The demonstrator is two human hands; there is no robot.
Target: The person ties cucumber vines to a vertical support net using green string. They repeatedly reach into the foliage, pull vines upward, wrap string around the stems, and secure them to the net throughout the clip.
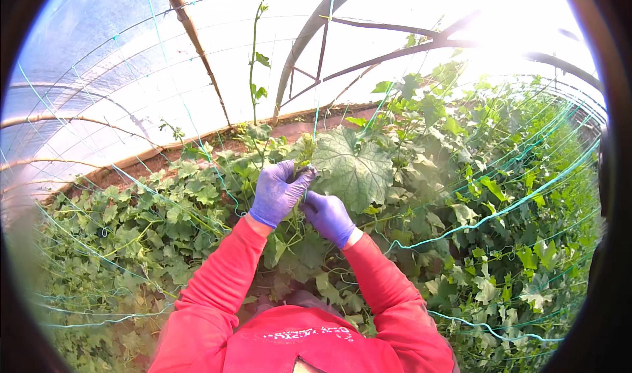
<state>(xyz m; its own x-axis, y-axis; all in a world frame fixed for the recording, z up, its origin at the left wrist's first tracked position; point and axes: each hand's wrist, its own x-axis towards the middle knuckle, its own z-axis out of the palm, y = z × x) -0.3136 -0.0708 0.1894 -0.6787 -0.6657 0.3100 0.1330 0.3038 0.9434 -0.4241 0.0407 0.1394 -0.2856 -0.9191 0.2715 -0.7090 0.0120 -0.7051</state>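
Observation:
My left hand (pixel 279 191), in a purple glove, pinches the leafy top of a vine (pixel 305 152) between thumb and fingers. Just below and to the right, my gloved right hand (pixel 331 219) has its fingertips closed on a thin turquoise twine (pixel 316 111). That twine drops from overhead to where the hands meet; its exact path between the fingers is hidden. Beside both hands spreads a large lobed leaf (pixel 353 168). Vine stems and tendrils hang below the hands, partly covered by them.
Dense vines (pixel 163 225) surround me on both sides. Slack turquoise twine (pixel 474 230) crosses the plants at right. Behind stand a bamboo pole (pixel 197 42), a curved greenhouse arch (pixel 306 42) and plastic sheeting (pixel 237 76). One tall vine (pixel 253 67) climbs to an overhead wire.

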